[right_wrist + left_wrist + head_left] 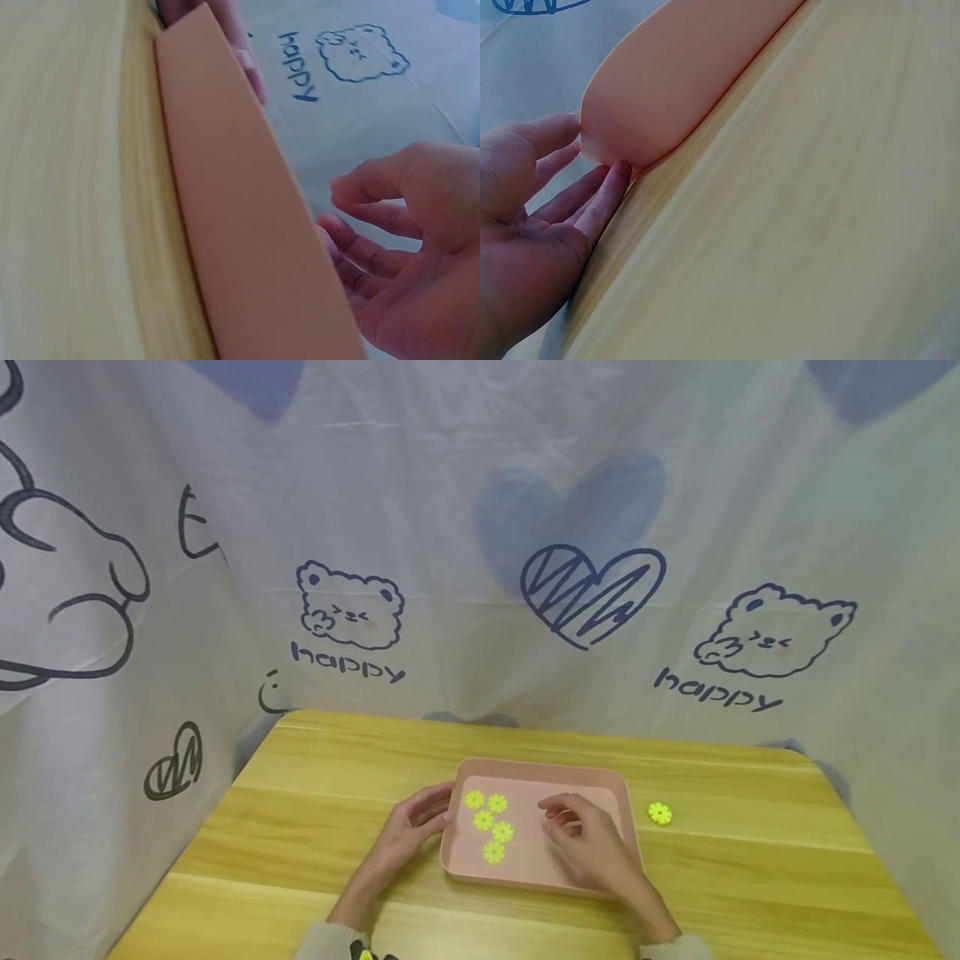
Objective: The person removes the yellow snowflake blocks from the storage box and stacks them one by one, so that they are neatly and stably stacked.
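A pink rectangular tray lies on the wooden table, and several yellow-green flower-shaped pieces are spread over its left half. Another such flower piece sits on the tabletop to the right of the tray. My left hand is at the tray's left side; in the left wrist view its thumb and fingertips touch the outer wall near a corner. Over the tray's right half hovers my right hand, fingers loosely bent. The right wrist view shows a gap between thumb and forefinger, with no piece visible there.
The wooden table extends around the tray on all sides. A pale cloth curtain with printed hearts and bears hangs behind the table's back edge, and more cloth hangs at the left and right.
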`<state>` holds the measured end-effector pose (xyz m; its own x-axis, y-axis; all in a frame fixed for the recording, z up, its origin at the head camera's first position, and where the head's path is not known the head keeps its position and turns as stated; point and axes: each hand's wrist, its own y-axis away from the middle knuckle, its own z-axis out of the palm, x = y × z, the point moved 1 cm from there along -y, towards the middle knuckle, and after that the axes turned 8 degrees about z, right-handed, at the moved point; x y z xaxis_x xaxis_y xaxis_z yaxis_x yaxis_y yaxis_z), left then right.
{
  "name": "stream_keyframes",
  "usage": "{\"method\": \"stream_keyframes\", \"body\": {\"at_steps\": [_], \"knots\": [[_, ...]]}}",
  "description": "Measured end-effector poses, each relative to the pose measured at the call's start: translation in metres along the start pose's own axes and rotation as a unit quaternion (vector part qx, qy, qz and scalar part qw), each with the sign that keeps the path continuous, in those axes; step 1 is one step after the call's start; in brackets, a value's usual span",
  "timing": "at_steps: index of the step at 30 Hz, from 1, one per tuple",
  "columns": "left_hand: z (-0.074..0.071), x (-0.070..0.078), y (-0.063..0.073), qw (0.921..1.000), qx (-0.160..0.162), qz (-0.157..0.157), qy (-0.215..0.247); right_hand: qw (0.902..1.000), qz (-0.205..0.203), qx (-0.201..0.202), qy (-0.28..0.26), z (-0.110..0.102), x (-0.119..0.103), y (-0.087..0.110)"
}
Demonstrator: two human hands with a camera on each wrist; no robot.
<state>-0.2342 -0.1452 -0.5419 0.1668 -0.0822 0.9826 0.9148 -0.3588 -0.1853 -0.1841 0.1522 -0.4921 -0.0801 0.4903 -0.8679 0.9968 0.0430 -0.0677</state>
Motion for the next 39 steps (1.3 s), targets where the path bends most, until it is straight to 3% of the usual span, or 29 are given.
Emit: {"method": "stream_keyframes", "body": {"at_steps": [15, 27, 39], "knots": [[0.000, 0.000, -0.001, 0.9998, -0.004, 0.003, -0.018, 0.9968, -0.043, -0.019, 0.065, 0.046, 0.005, -0.015], [-0.002, -0.001, -0.002, 0.9999, -0.005, 0.001, -0.012, 0.9840, -0.053, -0.022, 0.169, 0.057, -0.004, -0.016], [-0.002, -0.001, -0.001, 0.9998, -0.009, 0.004, -0.014, 0.9948, -0.023, 0.007, 0.100, 0.054, 0.001, -0.018]]}}
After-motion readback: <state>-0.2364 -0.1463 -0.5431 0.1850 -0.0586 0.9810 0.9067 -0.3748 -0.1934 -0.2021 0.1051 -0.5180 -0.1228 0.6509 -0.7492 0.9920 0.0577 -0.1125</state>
